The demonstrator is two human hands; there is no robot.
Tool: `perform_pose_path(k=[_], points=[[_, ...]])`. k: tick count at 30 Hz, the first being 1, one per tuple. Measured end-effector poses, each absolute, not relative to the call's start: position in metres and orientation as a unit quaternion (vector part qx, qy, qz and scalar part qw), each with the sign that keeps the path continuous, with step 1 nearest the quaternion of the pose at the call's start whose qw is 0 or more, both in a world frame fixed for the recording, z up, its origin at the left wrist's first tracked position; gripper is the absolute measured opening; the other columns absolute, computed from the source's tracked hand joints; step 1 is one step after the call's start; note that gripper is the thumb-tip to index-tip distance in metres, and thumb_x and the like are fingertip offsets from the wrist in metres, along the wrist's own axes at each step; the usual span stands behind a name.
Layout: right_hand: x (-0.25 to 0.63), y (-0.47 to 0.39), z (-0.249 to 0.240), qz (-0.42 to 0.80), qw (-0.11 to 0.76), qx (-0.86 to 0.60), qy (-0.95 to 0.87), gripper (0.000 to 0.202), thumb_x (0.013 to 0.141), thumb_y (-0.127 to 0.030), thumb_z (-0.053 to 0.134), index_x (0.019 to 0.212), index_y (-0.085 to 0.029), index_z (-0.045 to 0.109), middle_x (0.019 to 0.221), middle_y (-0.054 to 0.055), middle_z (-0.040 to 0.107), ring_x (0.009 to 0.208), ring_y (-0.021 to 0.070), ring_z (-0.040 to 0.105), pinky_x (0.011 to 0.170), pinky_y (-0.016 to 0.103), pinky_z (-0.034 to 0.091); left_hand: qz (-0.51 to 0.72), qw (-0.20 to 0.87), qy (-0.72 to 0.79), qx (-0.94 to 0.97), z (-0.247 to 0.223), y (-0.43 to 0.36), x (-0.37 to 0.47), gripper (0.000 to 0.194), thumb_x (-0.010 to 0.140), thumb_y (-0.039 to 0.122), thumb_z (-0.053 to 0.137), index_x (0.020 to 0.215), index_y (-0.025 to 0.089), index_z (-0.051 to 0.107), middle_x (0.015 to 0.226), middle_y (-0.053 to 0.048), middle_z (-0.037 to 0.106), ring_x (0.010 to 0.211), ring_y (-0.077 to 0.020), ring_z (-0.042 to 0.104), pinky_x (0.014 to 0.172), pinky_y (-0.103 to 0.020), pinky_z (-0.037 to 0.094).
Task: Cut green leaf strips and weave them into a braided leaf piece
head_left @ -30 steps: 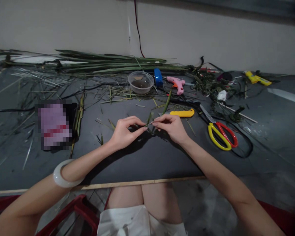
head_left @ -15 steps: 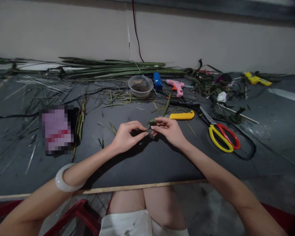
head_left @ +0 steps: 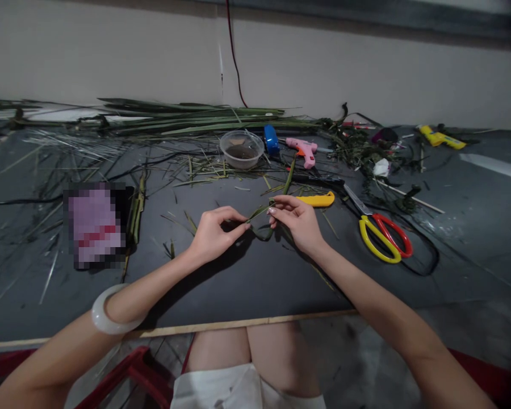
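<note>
A green leaf strip [head_left: 260, 212] is stretched between my two hands above the dark table, with a loop of it hanging just below. My left hand [head_left: 218, 232] pinches its left end between thumb and fingertips. On the right, my right hand [head_left: 296, 222] grips the strip near a small folded part. A yellow-handled cutter [head_left: 318, 200] lies just beyond my right hand, partly hidden by it. Another green leaf piece [head_left: 289, 177] points up and away behind my right fingers.
Scissors [head_left: 381, 238] with yellow and red handles lie at right. Farther back are a clear bowl [head_left: 242, 152], blue tape [head_left: 271, 140], a pink glue gun [head_left: 303, 150], a yellow glue gun [head_left: 442, 138] and long leaves [head_left: 187, 118]. A blurred phone-like item [head_left: 96, 227] lies left.
My hands have moved apart, and a longer stretch of leaf strip with a hanging loop now shows between them. The view has shifted slightly.
</note>
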State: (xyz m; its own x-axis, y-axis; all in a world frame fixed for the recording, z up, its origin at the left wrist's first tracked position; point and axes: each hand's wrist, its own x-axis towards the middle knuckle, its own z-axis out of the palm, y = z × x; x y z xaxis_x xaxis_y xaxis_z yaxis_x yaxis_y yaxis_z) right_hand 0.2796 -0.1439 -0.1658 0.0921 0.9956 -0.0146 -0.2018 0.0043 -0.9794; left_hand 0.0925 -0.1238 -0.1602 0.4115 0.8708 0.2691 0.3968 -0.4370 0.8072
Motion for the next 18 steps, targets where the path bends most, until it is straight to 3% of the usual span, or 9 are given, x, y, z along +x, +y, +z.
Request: perform_pose_path(k=[7,12,18], points=[[0.277,-0.149,-0.168,0.487,0.587,-0.483,-0.429,0.028,0.06,-0.029,0.075,0.082,-0.019,0.06,0.068,-0.003,0.061,0.053,0.0083,0.057,0.049,0.023,0.051,0.35,0.325,0.426,0.768,-0.16,-0.123,0.092,0.01,0.073,0.026,0.065,0.071,0.016,0.069,0.072,-0.004,0.069,0.066,-0.0138,0.063,0.058,-0.023,0.047],[0.273,-0.156,-0.173,0.365,0.579,-0.528,-0.504,0.022,0.068,-0.026,0.07,0.088,-0.02,0.062,0.073,-0.001,0.065,0.063,0.0105,0.062,0.06,0.024,0.053,0.341,0.327,0.436,0.766,-0.159,-0.124,0.093,0.01,0.072,0.025,0.065,0.07,0.015,0.068,0.071,-0.003,0.068,0.065,-0.0135,0.062,0.059,-0.023,0.046],[0.273,-0.155,-0.178,0.266,0.578,-0.536,-0.554,0.019,0.07,-0.022,0.069,0.087,-0.019,0.062,0.07,-0.001,0.066,0.061,0.0114,0.064,0.06,0.024,0.053,0.329,0.339,0.45,0.758,-0.159,-0.125,0.093,0.012,0.073,0.026,0.064,0.071,0.015,0.068,0.073,-0.004,0.068,0.067,-0.0141,0.062,0.061,-0.024,0.047]])
